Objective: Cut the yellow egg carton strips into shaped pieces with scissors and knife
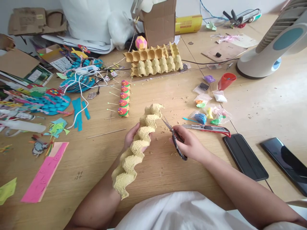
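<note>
A strip of yellowish egg carton [137,148] slants across the middle, its cups facing up as bumps and its edge wavy. My left hand [131,135] grips it from beneath, so most of the fingers are hidden behind the carton. Black-handled scissors [177,142] are in my right hand [189,143], fingers wrapped round the handles. The blades point up and left, close to the carton's right edge near its far end. Small carton scraps lie on the table around the blades. Beyond the strip stands a row of red-and-green decorated carton cups [124,99] with pins at their left.
More egg carton pieces [159,65] lie at the back. To the right are a red utility knife [208,128], bags of coloured clay [200,117], a red cup [226,81], two dark phone-like slabs [246,156] and a white fan [261,60]. Paper crafts [48,103] crowd the left.
</note>
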{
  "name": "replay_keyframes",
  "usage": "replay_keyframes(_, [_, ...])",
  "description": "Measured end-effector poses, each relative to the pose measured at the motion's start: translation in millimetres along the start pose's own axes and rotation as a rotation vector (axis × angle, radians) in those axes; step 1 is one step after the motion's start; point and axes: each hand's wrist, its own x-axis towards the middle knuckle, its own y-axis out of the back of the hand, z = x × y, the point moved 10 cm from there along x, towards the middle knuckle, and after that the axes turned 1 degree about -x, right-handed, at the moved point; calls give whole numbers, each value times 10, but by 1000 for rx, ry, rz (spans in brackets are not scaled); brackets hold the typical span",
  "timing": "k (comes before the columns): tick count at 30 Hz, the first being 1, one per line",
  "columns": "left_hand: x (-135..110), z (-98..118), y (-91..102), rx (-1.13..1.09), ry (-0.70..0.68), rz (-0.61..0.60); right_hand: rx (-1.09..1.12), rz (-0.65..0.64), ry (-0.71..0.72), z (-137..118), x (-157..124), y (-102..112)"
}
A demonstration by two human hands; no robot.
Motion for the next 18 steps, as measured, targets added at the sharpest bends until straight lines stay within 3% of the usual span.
replay_keyframes(7, [49,-160,15,163,60,-128,10,55,-18,87,15,-37])
replay_keyframes(13, [78,-254,203,262,103,-33,-23,144,0,55,36,16])
replay_keyframes(18, [49,-337,187,166,153,-46,-39,159,17,51,56,7])
